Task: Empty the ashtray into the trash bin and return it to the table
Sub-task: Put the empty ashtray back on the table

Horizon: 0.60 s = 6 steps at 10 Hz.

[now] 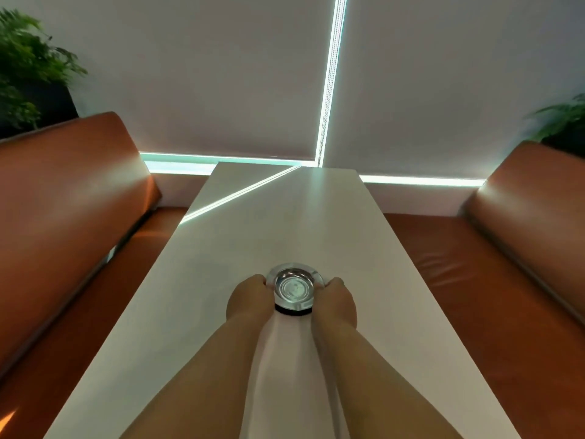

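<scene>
A round shiny metal ashtray point(294, 288) with a dark base sits over the middle of the long white table point(221, 248). My left hand point(248, 299) grips its left rim and my right hand point(337, 301) grips its right rim. The bowl looks bare and reflective inside. Whether its base rests on the table or hovers just above it I cannot tell. No trash bin is in view.
Orange leather benches flank the table, one on the left point(69, 198) and one on the right point(519, 223). Potted plants stand behind each, at the left point(28, 68) and the right point(563, 122). Drawn blinds with bright gaps cover the far window point(329, 90).
</scene>
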Motion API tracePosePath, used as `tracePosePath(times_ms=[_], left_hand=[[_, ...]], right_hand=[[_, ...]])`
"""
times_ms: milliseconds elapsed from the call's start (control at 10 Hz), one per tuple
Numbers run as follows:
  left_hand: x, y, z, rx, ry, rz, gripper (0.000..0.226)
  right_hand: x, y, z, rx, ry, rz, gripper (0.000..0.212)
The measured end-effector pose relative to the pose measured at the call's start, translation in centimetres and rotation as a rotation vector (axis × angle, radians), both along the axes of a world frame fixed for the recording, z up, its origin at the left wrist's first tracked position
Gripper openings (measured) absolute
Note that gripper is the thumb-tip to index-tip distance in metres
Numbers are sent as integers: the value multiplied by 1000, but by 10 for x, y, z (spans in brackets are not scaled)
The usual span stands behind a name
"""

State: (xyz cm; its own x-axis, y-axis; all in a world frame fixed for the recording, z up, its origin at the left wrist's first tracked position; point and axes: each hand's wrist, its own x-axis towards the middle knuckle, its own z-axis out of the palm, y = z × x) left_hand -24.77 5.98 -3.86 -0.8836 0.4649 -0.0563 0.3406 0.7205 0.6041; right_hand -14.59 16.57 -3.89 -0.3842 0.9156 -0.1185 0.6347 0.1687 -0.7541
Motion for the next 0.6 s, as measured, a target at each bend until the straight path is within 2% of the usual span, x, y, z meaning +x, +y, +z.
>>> tracePosePath(times_ms=[200, 400, 500, 600], left_hand=[[3, 4, -3, -29, 61, -11, 40], [8, 1, -1, -44, 68, -32, 38], [6, -1, 3, -24, 27, -51, 30], [4, -7, 12, 0, -9, -9, 33]], right_hand=[[-1, 3, 2, -11, 24, -14, 21], [4, 1, 6, -34, 23, 9, 22], [8, 2, 12, -64, 60, 15, 29], [16, -2, 22, 13, 73, 16, 34]])
